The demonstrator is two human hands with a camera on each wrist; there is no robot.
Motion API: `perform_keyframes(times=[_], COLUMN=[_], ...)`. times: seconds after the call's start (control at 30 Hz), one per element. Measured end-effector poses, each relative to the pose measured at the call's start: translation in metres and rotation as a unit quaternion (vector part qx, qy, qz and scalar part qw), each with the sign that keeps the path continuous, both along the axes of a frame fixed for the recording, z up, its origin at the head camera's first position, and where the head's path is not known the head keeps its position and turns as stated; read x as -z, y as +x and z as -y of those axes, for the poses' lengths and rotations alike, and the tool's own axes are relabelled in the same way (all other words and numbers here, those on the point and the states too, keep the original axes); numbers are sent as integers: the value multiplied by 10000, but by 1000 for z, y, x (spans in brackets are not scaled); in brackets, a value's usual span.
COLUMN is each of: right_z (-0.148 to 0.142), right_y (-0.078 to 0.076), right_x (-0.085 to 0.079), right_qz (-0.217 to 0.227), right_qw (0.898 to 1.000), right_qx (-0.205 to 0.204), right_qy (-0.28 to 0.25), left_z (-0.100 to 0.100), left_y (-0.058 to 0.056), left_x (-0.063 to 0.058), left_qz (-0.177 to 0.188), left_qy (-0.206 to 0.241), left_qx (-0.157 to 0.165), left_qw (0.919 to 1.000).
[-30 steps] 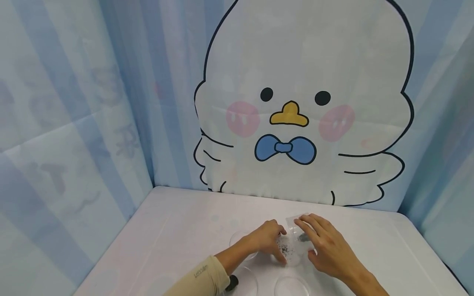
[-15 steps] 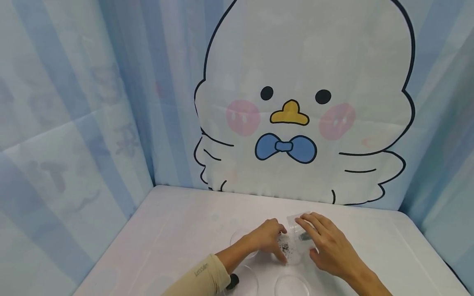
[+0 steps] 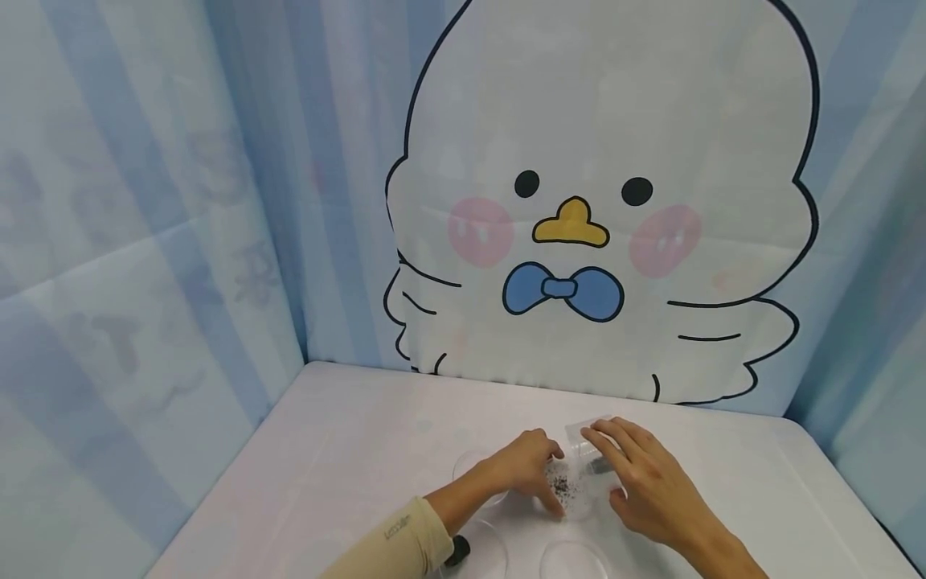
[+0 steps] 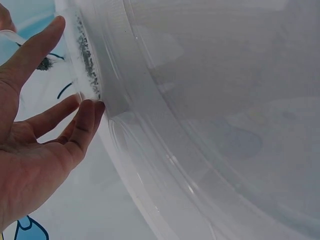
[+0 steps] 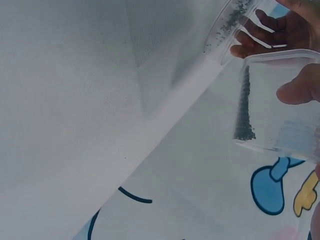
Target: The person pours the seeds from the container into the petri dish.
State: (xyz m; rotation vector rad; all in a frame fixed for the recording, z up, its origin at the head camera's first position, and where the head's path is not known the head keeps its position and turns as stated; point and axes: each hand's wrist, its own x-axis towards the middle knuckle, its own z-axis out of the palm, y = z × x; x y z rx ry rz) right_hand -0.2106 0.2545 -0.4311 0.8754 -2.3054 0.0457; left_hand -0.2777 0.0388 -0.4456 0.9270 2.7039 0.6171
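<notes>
Set the clock on the clear dish point(image 3: 577, 509), 12 toward the curtain point(image 3: 347, 201). The person's left hand point(image 3: 526, 465) grips it from 10 o'clock, thumb and fingertips at its rim; dark specks point(image 3: 562, 486) dot its inside. The right hand point(image 3: 654, 485), at 3 o'clock, holds a clear container point(image 5: 272, 80) just beside the dish at about 1, tipped sideways, mouth dishward, grains point(image 5: 244, 112) banked along its lower wall. I can't tell whether the rims touch. I'd keep that mouth low, tilt it little by little, and hold the dish steady so nothing scatters.

Mind the sleeve point(image 3: 394, 537): other dishes sit at 9 point(image 3: 466, 465), 8 point(image 3: 488, 555) and 6 point(image 3: 575, 563), a black object point(image 3: 458, 551) partly hidden by the forearm. The bench's point(image 3: 376, 434) far edge lies well apart; open room stretches toward 10 and 3.
</notes>
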Motion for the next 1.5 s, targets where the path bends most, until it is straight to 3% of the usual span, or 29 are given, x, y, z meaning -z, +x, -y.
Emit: perform_keyframes(times=[0.67,1.17,1.5], right_z=[2,3,4], right_y=[1,1,-1], right_x=[-2,-3,-3], right_qz=[-40,-109,-173], right_qw=[10000,9999,9995], right_qx=[-34,-12,-241], right_qy=[37,129,81], left_z=[-1,-5,-5], left_y=[-1,-3,-3], left_x=[-1,2,4], left_qz=[-85,118,109], left_qy=[2,73,-17], left_qx=[9,-129,-172], left_qw=[10000,9998,9998])
